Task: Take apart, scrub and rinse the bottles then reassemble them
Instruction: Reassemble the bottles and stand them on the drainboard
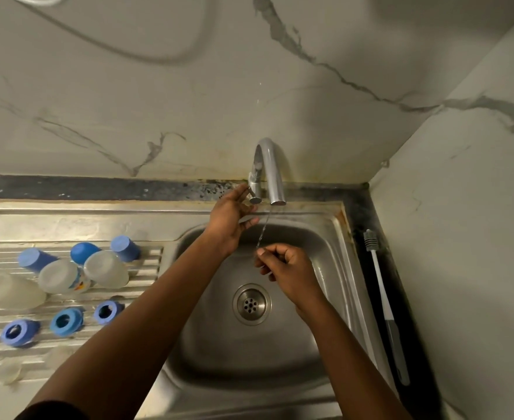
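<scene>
Left hand: up at the tap, thumb above and fingers below the tap lever, curled round it.
Right hand: over the sink basin, fingers curled in and right under the water stream. There's a thin pale sliver at the fingertips. Can't tell if it's a small clear part being pinched or just water glare.
Faucet: chrome gooseneck, running thin. The stream lands on the right hand's fingers. The drain strainer sits below and between the two forearms.

Bottle parts are all disassembled on the ribbed drainboard, left of the basin:
- Three clear bottle bodies in the middle row. Two are mouth-down and touching each other; the leftmost lies on its side.
- Three blue caps behind them, near the back edge, tipped over.
- Three blue collar rings in a diagonal row in front, apart from each other, openings facing up toward the camera.
- A couple of blurry translucent pieces at the near-left corner. They could be teats, but it's too soft to confirm.

Bottle brush: lying on the dark counter strip right of the sink, bristle end toward the wall, grey grip toward the camera. Neither hand touches it.

Marble-pattern wall behind and to the right, with a pale hose looping across its top.
</scene>
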Motion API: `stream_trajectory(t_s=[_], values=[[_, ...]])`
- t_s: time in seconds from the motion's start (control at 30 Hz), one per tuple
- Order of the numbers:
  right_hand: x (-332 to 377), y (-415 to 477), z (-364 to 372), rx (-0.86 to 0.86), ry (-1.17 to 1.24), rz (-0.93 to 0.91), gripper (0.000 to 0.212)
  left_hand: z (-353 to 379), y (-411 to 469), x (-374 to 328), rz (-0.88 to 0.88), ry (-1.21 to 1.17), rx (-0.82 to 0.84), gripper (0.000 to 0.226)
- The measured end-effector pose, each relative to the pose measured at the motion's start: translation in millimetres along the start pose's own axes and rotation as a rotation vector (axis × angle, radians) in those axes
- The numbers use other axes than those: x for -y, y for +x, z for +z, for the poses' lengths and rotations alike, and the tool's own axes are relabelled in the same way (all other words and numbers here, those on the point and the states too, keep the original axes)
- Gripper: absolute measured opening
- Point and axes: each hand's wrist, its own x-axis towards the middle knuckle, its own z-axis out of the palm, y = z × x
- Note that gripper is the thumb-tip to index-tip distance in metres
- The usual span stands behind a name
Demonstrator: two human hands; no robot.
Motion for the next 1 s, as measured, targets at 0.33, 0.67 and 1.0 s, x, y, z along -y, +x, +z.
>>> stream_trajectory(t_s=[0.33,0.67,1.0], values=[[9.6,-13.7,-6.4,-0.038,0.015,0.004,0.014,1.7,-7.0,-10.9,0.052,0.426,0.108,0.059],[25.3,-54.2,27.7,0.006,0.008,-0.146,0.015,-68.0,-103.6,2.3,0.301,0.504,0.09,0.022],[24.7,-84.9,94.5,0.274,0.022,-0.249,0.013,-153.6,-219.6,34.7,0.336,0.324,-0.271,0.017]])
